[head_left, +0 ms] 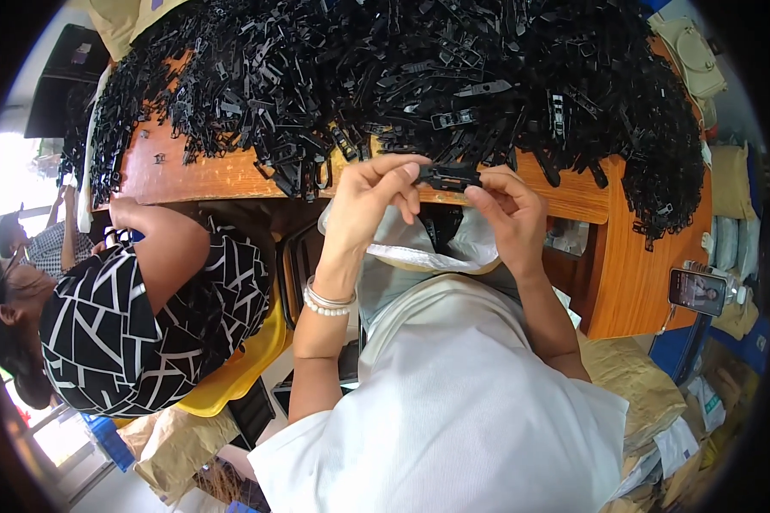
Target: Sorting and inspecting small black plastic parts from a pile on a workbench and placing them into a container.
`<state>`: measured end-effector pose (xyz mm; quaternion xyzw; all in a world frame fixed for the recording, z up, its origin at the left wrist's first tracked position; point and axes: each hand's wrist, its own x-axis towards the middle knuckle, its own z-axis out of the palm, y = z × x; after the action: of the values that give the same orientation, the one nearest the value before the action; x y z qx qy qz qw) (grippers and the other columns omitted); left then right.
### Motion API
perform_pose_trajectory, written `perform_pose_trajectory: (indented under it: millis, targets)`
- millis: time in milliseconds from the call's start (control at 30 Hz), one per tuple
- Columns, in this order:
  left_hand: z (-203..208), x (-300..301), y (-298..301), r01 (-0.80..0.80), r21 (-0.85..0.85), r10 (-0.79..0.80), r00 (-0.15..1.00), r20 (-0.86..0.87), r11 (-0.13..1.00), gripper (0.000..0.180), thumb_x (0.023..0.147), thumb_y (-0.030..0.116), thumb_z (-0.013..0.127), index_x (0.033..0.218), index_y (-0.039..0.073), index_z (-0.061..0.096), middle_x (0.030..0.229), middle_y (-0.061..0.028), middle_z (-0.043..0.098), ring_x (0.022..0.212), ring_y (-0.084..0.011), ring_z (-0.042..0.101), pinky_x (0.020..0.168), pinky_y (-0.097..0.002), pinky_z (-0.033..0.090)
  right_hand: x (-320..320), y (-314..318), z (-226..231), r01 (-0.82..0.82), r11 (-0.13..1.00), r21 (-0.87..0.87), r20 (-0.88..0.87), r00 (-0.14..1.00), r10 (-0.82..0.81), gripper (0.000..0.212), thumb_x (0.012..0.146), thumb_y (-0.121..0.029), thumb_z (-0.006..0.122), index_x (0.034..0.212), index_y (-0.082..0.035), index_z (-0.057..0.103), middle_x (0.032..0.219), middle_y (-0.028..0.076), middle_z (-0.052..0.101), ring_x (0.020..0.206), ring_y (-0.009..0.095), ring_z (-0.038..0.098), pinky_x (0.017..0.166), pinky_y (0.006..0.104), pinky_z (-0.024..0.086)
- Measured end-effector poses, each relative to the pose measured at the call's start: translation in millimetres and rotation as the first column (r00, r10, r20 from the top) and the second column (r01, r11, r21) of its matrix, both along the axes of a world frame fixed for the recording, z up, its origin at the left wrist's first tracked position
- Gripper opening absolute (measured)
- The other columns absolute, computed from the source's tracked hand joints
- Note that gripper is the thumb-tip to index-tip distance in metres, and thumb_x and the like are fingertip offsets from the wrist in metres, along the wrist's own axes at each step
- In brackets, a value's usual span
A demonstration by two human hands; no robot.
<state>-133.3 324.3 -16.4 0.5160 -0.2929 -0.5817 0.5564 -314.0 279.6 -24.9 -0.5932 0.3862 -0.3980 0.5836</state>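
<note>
Between my two hands, above the table's near edge, is a narrow black plastic part [450, 178] with a slotted opening along its middle. My left hand [370, 192], with bracelets at its wrist, pinches the part's left end between thumb and finger. My right hand [515, 214] grips the other end in the same way, its remaining fingers curled. Just below the part, a white sack [428, 256] lies open at my lap with some black pieces [441, 224] inside. Beyond my hands a large heap of similar black plastic parts [385, 77] covers most of the wooden table [180, 171].
On my left, close by, a person in a black-and-white patterned top [145, 342] sits on a yellow chair [252, 359]. A phone [698, 291] stands on a holder at the right. Brown paper sacks [633, 385] lie at the lower right. Another person [56, 244] is farther left.
</note>
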Motion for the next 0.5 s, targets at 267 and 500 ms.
perform_pose_trajectory:
  millis: [267, 500]
  targets:
    - [-8, -21, 4, 0.071, -0.02, -0.072, 0.997, -0.027, 0.997, 0.027, 0.088, 0.023, 0.051, 0.083, -0.002, 0.061, 0.056, 0.0001, 0.052, 0.048, -0.0055, 0.045, 0.044, -0.0184, 0.036, 0, 8, 6, 0.034, 0.999, -0.023, -0.054, 0.998, -0.036, 0.01, 0.074, -0.002, 0.065, 0.077, 0.004, 0.058, 0.075, 0.002, 0.054, 0.066, 0.006, 0.053, 0.057, 0.0174, 0.042]
    - [-1, -33, 12, 0.104, -0.011, -0.103, 0.993, 0.064, 0.995, 0.014, 0.076, 0.012, 0.068, 0.078, -0.001, 0.063, 0.067, 0.0013, 0.057, 0.059, -0.0043, 0.049, 0.052, -0.0186, 0.039, -6, 15, -11, 0.027, 0.986, 0.165, 0.048, 0.998, -0.035, 0.016, 0.072, -0.001, 0.067, 0.085, 0.004, 0.059, 0.079, 0.002, 0.056, 0.061, 0.006, 0.049, 0.06, 0.0178, 0.041]
